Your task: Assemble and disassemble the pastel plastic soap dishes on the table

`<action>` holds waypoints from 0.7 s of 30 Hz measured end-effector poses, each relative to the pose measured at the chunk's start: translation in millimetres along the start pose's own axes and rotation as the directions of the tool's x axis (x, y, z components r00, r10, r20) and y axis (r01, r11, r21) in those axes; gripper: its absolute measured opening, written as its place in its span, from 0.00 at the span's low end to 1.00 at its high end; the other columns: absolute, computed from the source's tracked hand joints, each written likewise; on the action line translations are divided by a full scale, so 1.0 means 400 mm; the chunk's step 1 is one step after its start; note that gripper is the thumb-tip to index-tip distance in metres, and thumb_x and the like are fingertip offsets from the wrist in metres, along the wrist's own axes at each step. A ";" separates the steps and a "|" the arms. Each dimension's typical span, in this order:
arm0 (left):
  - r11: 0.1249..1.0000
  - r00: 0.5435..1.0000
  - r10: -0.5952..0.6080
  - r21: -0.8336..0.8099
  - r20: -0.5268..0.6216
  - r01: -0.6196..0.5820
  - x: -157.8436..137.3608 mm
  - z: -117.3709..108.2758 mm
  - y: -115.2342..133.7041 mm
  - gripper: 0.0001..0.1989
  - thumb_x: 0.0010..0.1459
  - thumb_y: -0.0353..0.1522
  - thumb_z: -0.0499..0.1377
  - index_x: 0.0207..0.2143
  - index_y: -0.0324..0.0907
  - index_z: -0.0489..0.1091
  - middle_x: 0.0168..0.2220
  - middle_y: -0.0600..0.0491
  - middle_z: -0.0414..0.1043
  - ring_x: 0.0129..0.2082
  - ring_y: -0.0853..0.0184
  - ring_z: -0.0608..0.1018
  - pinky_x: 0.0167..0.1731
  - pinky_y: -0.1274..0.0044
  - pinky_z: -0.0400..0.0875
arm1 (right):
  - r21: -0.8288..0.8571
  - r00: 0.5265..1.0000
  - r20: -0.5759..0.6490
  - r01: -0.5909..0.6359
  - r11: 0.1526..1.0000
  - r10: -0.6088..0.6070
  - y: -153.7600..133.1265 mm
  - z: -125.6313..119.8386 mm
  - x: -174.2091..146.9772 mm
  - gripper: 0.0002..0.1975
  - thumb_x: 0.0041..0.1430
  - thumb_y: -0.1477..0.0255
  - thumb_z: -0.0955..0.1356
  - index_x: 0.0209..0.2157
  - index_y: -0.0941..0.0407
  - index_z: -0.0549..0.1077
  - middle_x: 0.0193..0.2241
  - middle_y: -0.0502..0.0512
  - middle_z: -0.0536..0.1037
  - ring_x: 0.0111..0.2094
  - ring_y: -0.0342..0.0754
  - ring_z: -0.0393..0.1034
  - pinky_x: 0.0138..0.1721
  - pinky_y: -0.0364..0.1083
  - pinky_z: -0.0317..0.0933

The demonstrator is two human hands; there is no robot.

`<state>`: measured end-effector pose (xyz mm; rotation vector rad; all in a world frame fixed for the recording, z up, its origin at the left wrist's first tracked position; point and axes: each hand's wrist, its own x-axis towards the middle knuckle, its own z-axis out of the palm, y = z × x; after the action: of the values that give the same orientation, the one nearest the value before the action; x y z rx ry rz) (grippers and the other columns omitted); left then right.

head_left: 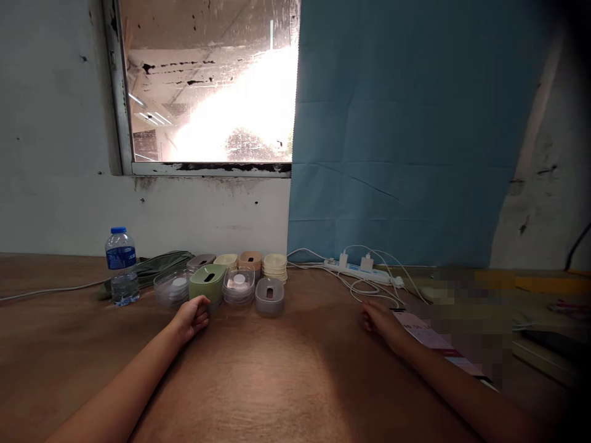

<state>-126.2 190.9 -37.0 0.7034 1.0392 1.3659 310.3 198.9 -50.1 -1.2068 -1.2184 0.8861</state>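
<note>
My left hand [191, 319] rests on the brown table in a loose fist, just in front of a green plastic box [207, 282] with a dark slot. Nothing shows between its fingers. My right hand [379, 321] lies farther right, fingers curled in, beside a pink-screened phone-like panel [425, 335]; nothing shows in it either. Around the green box stand clear containers [173, 289], a clear stack [239, 288] and a greyish translucent box [269, 298]. Behind them are a grey box [202, 261], a pale yellow box [226, 259], a tan box [250, 259] and a cream stack [275, 266].
A water bottle [122, 267] with a blue cap stands at left, next to dark folded fabric [161, 263]. A white power strip [360, 271] with plugs and looping cables lies by the blue wall cover [406, 135]. A pixelated patch blurs the right side.
</note>
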 end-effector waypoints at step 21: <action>0.975 0.993 0.107 0.188 0.048 -0.114 -0.002 0.030 -0.020 0.15 0.40 0.35 0.55 0.13 0.43 0.49 0.07 0.66 0.41 0.07 0.79 0.46 0.10 0.83 0.39 | -0.653 0.839 0.304 0.528 0.543 -0.451 -0.038 0.482 0.285 0.13 0.61 0.68 0.63 0.46 0.58 0.66 0.46 0.57 0.68 0.43 0.48 0.66 0.43 0.53 0.63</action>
<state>-112.0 191.0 -39.1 0.9376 1.1245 1.3544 140.3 343.3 -25.1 -1.2982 -1.9752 -0.0101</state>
